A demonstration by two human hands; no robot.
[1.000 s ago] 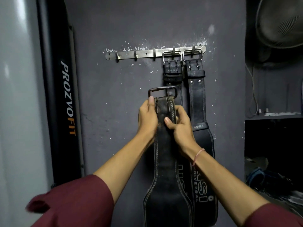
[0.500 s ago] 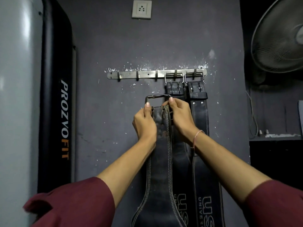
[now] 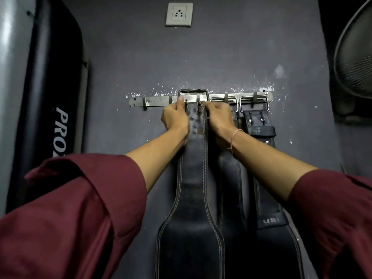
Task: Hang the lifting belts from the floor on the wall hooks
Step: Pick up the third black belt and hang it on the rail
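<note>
Belt (image 3: 196, 158) vertical, buckle (image 3: 192, 93) up at hook rail (image 3: 157, 100); left hand (image 3: 174, 118), right hand (image 3: 219, 119) gripping strap.

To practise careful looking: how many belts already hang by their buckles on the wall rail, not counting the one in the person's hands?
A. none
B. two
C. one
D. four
B: two belts' silver buckles hang on the rail, right of the held belt.
</note>
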